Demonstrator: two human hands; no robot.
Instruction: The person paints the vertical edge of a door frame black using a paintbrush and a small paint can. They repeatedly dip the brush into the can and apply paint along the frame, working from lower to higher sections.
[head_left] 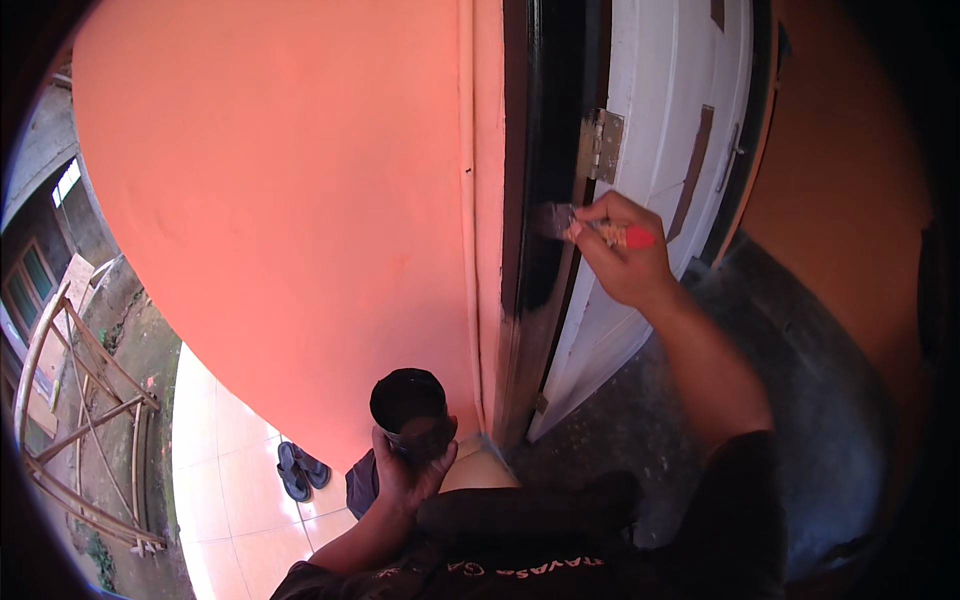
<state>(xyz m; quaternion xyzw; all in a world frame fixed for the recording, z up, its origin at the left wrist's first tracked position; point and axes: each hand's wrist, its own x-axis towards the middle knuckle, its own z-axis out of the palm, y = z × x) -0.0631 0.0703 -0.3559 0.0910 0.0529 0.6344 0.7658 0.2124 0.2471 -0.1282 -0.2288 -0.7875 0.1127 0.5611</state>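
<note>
My right hand (628, 262) is closed around a paintbrush (612, 235) with a red-ended handle. The brush's bristles touch the dark door frame (548, 130), a little below a metal hinge (606, 146). Glossy black paint covers the upper part of the frame; lower down, near the floor, it shows a brownish, unpainted-looking surface. Low by the orange wall, my left hand (405, 480) grips a dark round paint container (408, 405) from below. Its open top faces up, and the inside looks dark.
The white door (665, 130) stands on the right, beside the frame. A thin pipe (467, 200) runs down the orange wall (280, 170). Dark sandals (300, 472) lie on the pale tiles (235, 490). A wooden pole structure (85, 430) stands outside at left.
</note>
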